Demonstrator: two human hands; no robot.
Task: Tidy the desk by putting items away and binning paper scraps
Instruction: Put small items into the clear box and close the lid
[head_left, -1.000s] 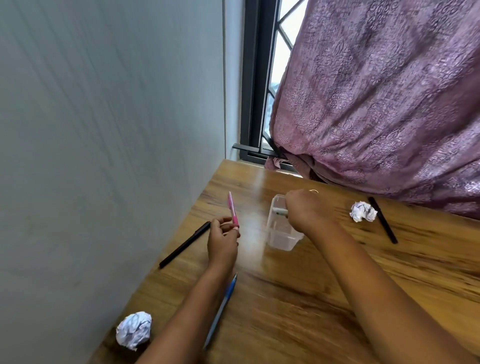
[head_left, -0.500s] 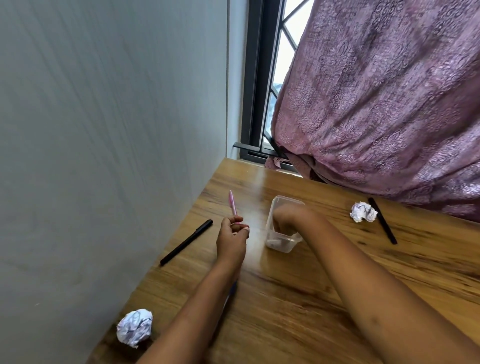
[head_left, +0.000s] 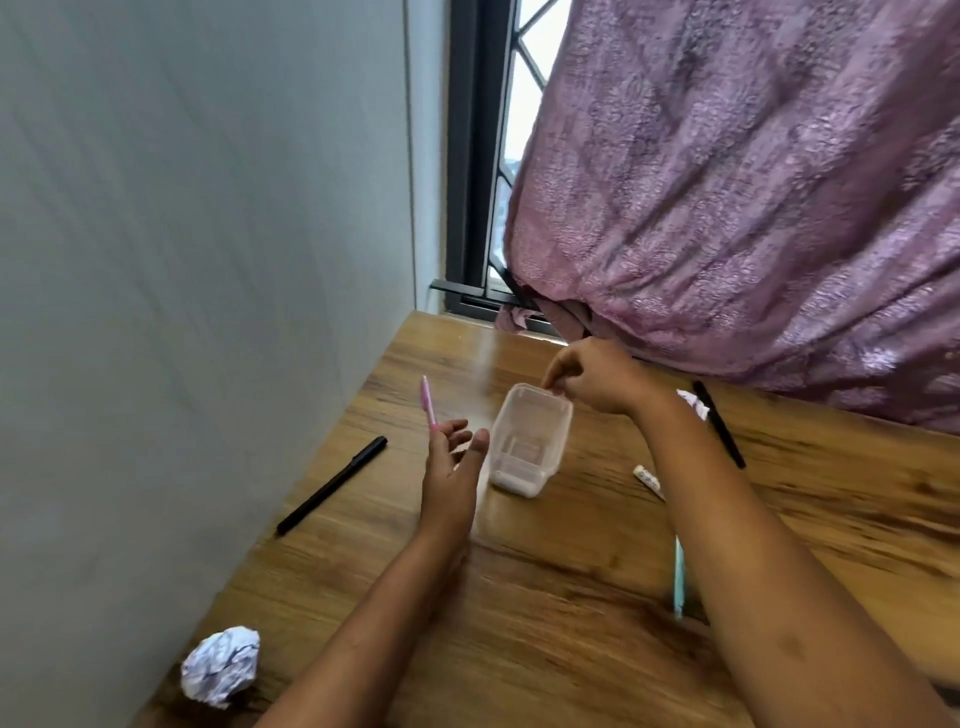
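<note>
I judge this tidy-up barely begun. The clear tub (head_left: 524, 441) stands mid-surface (head_left: 571, 649), and I cannot tell whether anything lies in it. Just left of the tub, my left hand (head_left: 452, 467) keeps a narrow grip on the pink pen (head_left: 428, 402), pinched at its lower end. My right hand (head_left: 597, 376) hovers at the tub's far rim with its fingers bunched downward; I cannot tell whether that grip holds anything.

Left out are:
- a black pen (head_left: 332, 486) left of the tub
- a second black pen (head_left: 719, 423) right of it, beside a paper ball (head_left: 693, 402)
- a white stick (head_left: 647, 480) and a pale blue pen (head_left: 678, 582) near-right of the tub
- a crumpled ball (head_left: 221, 665) well to its near left

No bin shows.

The wall (head_left: 182, 260) bounds the surface left of the tub and the curtain (head_left: 753, 208) droops beyond it. Open room lies to the tub's right and near side.
</note>
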